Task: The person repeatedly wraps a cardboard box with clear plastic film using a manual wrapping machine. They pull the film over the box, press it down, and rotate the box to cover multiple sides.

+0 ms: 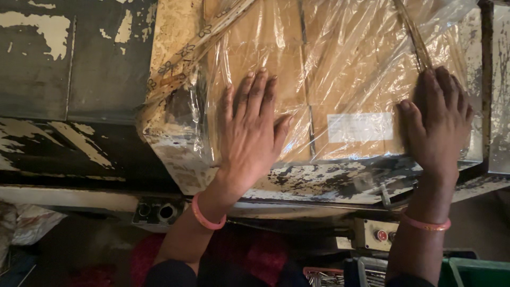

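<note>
In the head view I look down at my two hands on a flat stack of brown boxes (pixel 340 79) wrapped in clear film (pixel 340 48). My left hand (pixel 249 133) lies open, palm down, fingers spread, on the film over the left part of the boxes. My right hand (pixel 438 125) is also open and flat, and it presses the right end of the pack, near the white label (pixel 359 126). Neither hand grips anything. The pack rests on a worn metal table (pixel 319 178) with peeling paint, and a patterned strap (pixel 186 53) runs over its left corner. Below the table edge I see a small box with a red button (pixel 380 234). I judge that the step in hand is pressing the film smooth on the boxes. The next move, I think, needs even pressure from both palms, so the film does not wrinkle or shift.
</note>
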